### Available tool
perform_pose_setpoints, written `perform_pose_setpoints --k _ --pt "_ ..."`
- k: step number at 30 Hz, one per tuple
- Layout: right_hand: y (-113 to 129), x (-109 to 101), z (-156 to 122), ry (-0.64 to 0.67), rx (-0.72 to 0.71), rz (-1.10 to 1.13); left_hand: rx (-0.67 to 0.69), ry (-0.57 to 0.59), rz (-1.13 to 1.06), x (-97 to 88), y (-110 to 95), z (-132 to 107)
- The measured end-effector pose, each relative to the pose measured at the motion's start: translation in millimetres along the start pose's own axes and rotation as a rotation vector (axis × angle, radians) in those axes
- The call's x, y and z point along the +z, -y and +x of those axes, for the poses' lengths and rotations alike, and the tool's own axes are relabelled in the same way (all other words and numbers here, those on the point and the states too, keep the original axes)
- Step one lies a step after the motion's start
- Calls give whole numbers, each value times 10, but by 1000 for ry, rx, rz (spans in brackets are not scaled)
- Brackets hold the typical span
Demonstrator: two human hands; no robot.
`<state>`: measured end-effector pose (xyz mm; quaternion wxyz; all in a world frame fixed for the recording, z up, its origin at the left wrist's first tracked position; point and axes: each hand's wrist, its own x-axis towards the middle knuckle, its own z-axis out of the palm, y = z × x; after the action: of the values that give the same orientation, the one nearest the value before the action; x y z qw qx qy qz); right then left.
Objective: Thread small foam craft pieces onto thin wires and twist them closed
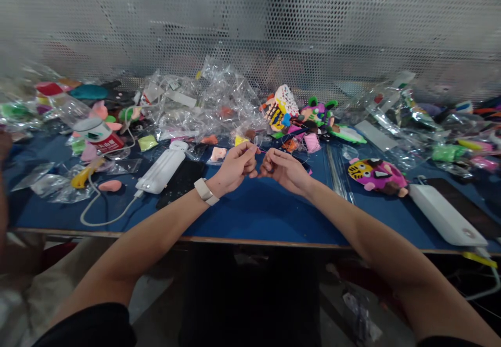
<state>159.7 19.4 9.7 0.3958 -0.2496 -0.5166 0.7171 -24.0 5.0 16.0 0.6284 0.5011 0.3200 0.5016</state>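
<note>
Two bare hands meet over the middle of the flat blue table top (250,216), and lots of small craft bits lie spread behind them. Far to the left, a yellow plastic tool with a pale cord (83,178) lies near a small pink felt oval (110,185), and behind them stands a white tub with a red label (97,133). Next comes a long white plastic power bank (162,169), lying flat with a cable running from it, close enough to reach but out of the way of the hands. Behind it is a big heap of clear crinkly plastic bags (203,102), pushed back toward the grey wall full of little holes (274,18), so the front of the table is open for work. The person's left hand (235,167), with a pale strap on its wrist, is curled almost shut, and its thumb and first finger pinch something very thin and small; it is too tiny to name. The right hand (285,169) is curled the same way and touches the left one at the fingertips, as if both pinch the same little thing between them, held up just above the table so the person can see it well. To the right lies a pink and yellow felt tiger face (376,176), then another white plastic power bank (446,214) near the table's edge.
</note>
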Motion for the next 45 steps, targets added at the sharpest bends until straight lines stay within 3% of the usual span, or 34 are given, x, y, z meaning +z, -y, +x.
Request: perform_pose_setpoints --k 4,13,18,25,28,34,38,45 --pt "11 -68 22 -18 -54 -43 119 -11 133 -13 -11 -9" --pt "72 -149 15 -97 -127 -133 574 89 896 -90 -125 -80" --pt "108 -133 -1 -89 -145 -173 687 98 1159 -183 -117 -45" --pt "171 -64 -45 -32 -55 -90 790 162 1277 -219 -103 -33" --pt "166 -49 -51 -21 -89 -97 792 205 1317 -202 -93 -41" --pt "163 -83 -38 -70 -144 -160 838 165 1364 -190 -98 -58" --pt "164 -100 -30 -116 -151 -170 971 142 1377 -171 -117 -76" --pt "145 -15 -57 -61 -34 -30 1233 252 1587 -85 -95 -111"
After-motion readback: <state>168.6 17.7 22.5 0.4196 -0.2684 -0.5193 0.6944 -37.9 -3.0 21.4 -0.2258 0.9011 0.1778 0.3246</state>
